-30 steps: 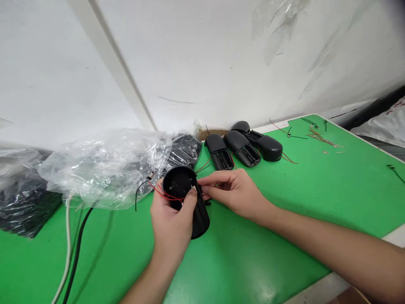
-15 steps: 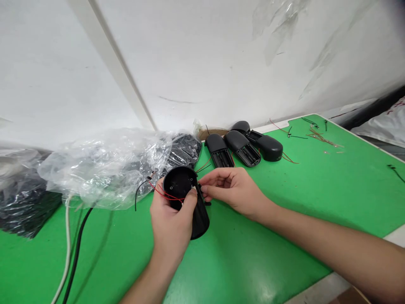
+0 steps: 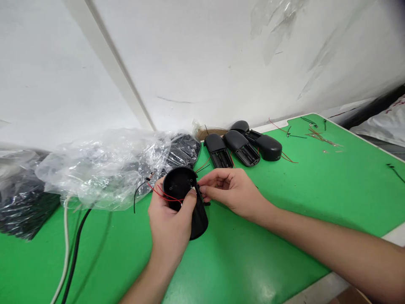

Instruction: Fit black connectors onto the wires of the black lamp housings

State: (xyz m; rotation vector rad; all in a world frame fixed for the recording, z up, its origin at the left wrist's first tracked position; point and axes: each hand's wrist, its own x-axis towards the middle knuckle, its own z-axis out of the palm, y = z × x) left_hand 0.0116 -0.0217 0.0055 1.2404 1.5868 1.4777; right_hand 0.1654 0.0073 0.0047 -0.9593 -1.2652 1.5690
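My left hand [image 3: 173, 215] is wrapped round a black plastic housing [image 3: 201, 221], its hollow round end facing up and its narrow end pointing toward me. The left thumb presses on a small pale piece inside the hollow. Red wires [image 3: 169, 197] cross the hollow, and a small switch-like part with a black wire [image 3: 135, 196] sticks out at the left. At the housing's right edge my right hand [image 3: 229, 190] pinches with thumb and forefinger; a small dark part shows at the fingertips, too hidden to name.
Several black housings with battery slots [image 3: 242, 150] lie at the back. Clear plastic bags of black parts [image 3: 104, 169] fill the left, with a white cable [image 3: 66, 249] and a black cable [image 3: 76, 253] before them. Loose wires [image 3: 321, 137] are scattered on the green table [image 3: 284, 257].
Almost nothing differs. The whole view has shifted slightly, and both hands keep their hold at the housing.
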